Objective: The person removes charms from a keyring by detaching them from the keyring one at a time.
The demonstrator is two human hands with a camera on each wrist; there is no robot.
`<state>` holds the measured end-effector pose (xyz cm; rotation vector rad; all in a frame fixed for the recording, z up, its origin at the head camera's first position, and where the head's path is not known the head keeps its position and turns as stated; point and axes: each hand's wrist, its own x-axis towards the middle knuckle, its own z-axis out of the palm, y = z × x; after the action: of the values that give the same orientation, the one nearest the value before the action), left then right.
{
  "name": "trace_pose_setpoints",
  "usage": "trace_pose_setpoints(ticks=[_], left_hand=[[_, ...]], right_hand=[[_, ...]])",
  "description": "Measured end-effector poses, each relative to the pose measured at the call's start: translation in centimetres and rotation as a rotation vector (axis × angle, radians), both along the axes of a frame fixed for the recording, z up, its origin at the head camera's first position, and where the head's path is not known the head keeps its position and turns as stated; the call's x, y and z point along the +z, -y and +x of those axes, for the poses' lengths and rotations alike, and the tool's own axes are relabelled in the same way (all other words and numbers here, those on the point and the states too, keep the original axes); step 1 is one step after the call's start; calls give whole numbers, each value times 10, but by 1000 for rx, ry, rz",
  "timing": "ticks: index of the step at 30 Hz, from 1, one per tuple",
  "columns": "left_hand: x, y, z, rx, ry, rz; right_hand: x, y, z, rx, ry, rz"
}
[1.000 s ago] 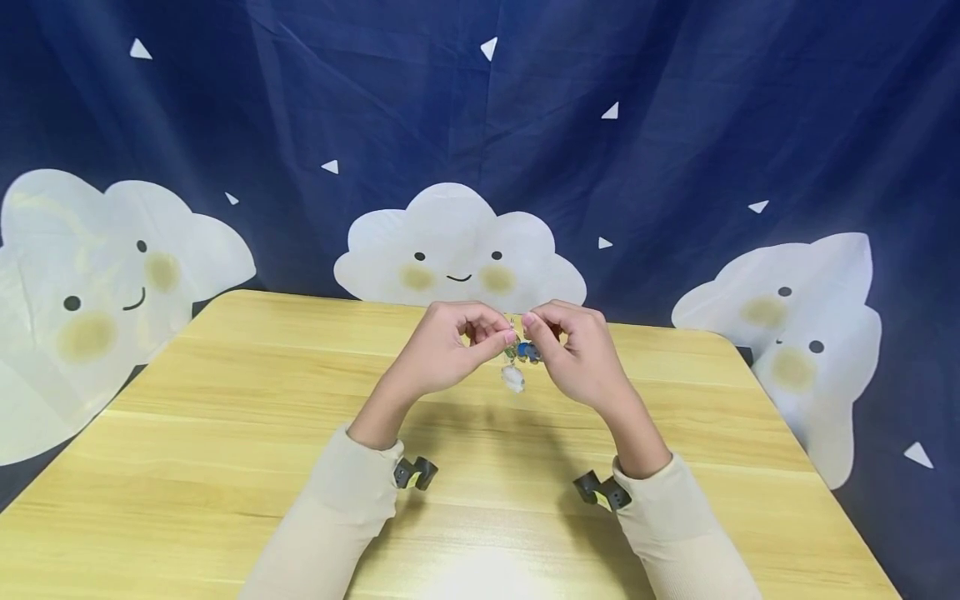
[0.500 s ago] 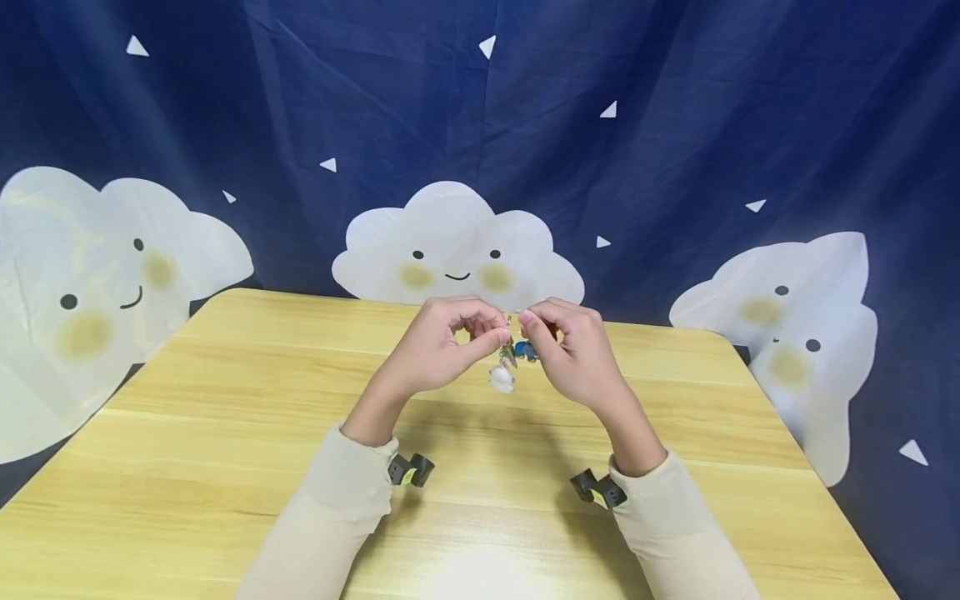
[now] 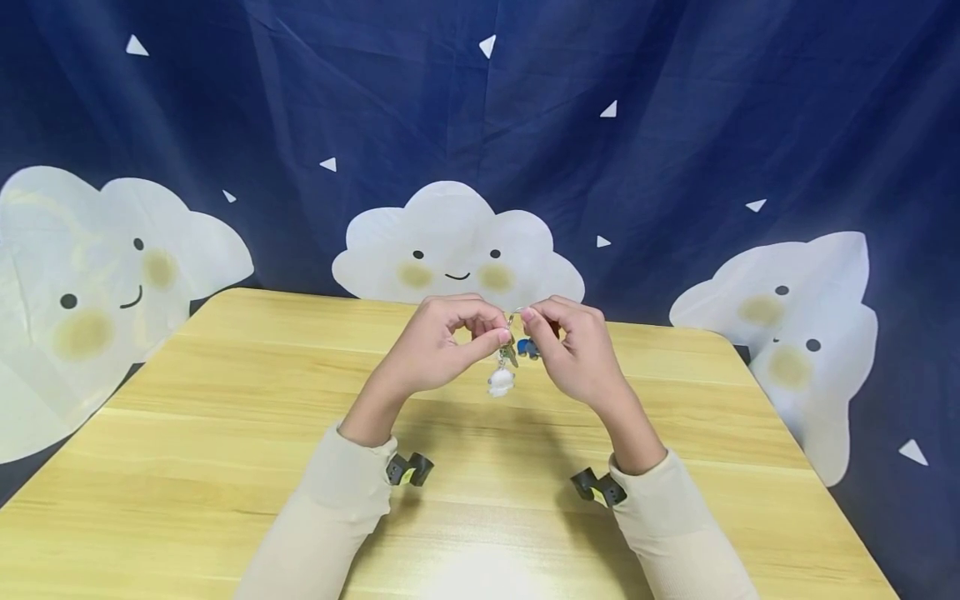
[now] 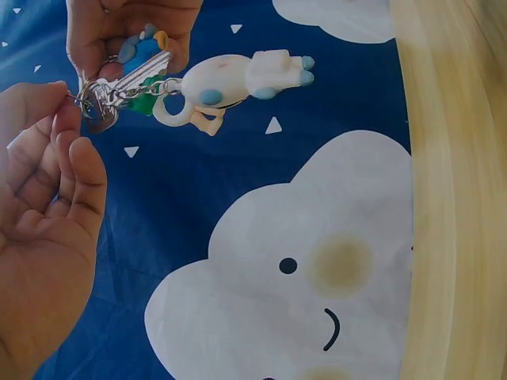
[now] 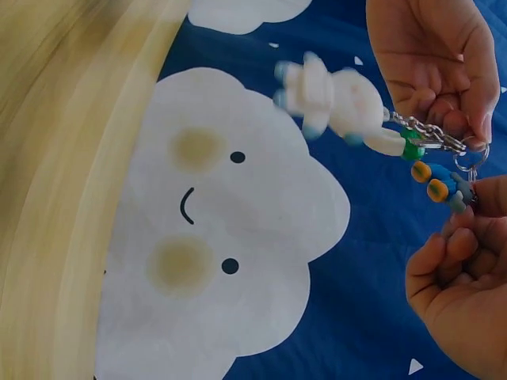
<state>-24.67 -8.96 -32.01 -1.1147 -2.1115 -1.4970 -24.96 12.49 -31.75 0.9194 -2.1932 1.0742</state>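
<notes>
Above the table, my left hand (image 3: 442, 346) pinches a metal key ring (image 4: 99, 107) between thumb and fingers. From it hang a silver key (image 4: 146, 73), a short chain and a white figurine charm (image 4: 226, 83) with pale blue feet. Beside the chain shows a small green piece (image 5: 412, 145), partly covered. Facing it, my right hand (image 3: 581, 350) pinches the small ring at the top of a blue figurine charm (image 5: 442, 184) with orange feet, right at the key ring. The right fingertips partly hide where the two rings meet.
Below the hands is a light wooden table (image 3: 480, 458). A dark blue curtain (image 3: 420, 100) with smiling white clouds and small triangles hangs behind its far edge. Each sleeve cuff carries a small black camera, the left camera (image 3: 410, 470) and the right camera (image 3: 598, 488).
The key ring and white charm have shifted slightly left with my left hand, and the white charm has swung. Between the hands a thin wire now shows at the right fingertips.
</notes>
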Motion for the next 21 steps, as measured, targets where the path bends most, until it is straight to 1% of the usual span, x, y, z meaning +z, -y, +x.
trace_pose_setpoints(ticks=[4,7,9,13,17,21], left_hand=[[1,1,1,7,4,6],[0,2,0,54,-3,3],[0,2,-1,102,-31,-3],[-2,1,-3,205,-146,-37],[-4,-3,-3,305,-280,-127],[-3,-7,-2,355,-395,-202]], right_hand=[[0,0,0,2,-16,-9],[1,-1,0,2,-32,-20],[3,-1,2,4,-37,-26],[5,0,5,11,-47,-21],[5,1,5,17,-70,-7],[4,1,5,13,-93,-1]])
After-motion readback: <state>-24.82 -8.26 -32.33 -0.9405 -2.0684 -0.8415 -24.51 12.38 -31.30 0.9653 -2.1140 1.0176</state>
